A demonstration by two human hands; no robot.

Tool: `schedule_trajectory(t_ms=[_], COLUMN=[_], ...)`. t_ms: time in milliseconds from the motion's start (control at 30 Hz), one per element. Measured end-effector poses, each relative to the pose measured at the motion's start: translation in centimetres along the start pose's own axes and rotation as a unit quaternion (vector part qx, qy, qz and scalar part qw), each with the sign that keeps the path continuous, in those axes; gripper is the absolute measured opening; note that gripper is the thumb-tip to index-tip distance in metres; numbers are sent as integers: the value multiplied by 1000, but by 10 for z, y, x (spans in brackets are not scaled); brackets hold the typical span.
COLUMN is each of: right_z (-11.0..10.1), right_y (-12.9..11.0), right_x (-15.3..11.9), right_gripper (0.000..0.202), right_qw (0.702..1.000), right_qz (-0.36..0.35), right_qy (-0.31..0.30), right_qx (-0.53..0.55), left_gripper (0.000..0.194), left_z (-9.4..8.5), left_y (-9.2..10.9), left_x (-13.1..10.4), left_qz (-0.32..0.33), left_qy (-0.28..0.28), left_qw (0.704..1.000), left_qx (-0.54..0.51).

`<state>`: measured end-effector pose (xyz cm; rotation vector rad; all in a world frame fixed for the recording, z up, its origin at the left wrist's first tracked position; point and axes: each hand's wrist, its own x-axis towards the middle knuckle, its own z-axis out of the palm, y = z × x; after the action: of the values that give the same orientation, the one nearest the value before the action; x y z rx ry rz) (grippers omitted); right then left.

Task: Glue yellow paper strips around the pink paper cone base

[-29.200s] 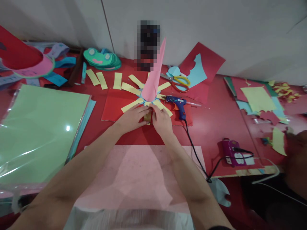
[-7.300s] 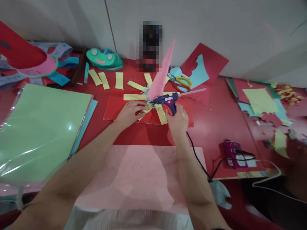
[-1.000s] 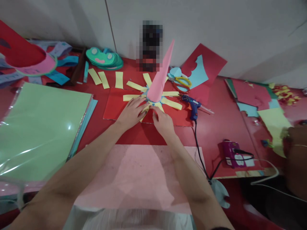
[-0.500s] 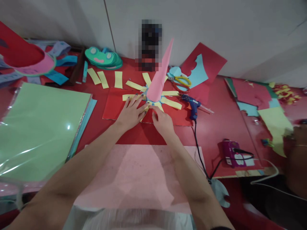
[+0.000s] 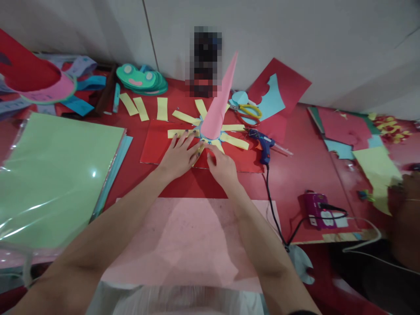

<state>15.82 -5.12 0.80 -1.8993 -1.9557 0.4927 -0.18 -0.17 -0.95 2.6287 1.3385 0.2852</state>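
A tall pink paper cone [image 5: 217, 107] stands tilted on a red board [image 5: 154, 146], ringed at its base by blue paper and several yellow strips [image 5: 234, 141] that spread outward like rays. My left hand [image 5: 179, 153] lies open, fingers spread, over the strips left of and below the cone. My right hand [image 5: 222, 165] touches the front of the cone's base with its index finger, the other fingers curled; whether it pinches anything there is too small to tell. A blue glue gun [image 5: 264, 145] lies just right of the board.
Scissors [image 5: 250, 111] and cut red and blue paper lie behind on the right. Loose yellow strips [image 5: 162, 109] and green frog cutouts [image 5: 141, 81] are back left. Green sheets [image 5: 62, 175] lie left, pink paper [image 5: 193, 236] in front. A purple box [image 5: 320, 211] and a person's hand [image 5: 410, 186] are right.
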Motion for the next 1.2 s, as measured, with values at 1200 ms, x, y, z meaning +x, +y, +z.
schedule_trajectory(t_ms=[1200], right_z=[1], right_y=[1], right_x=[1], right_gripper=[41], right_qw=[1000], right_qz=[-14], right_qy=[-21], right_qx=[13], left_gripper=[48], left_z=[1], left_y=[-1], left_x=[0], left_qz=[-2], left_qy=[2], left_qw=[1000], left_qx=[-10])
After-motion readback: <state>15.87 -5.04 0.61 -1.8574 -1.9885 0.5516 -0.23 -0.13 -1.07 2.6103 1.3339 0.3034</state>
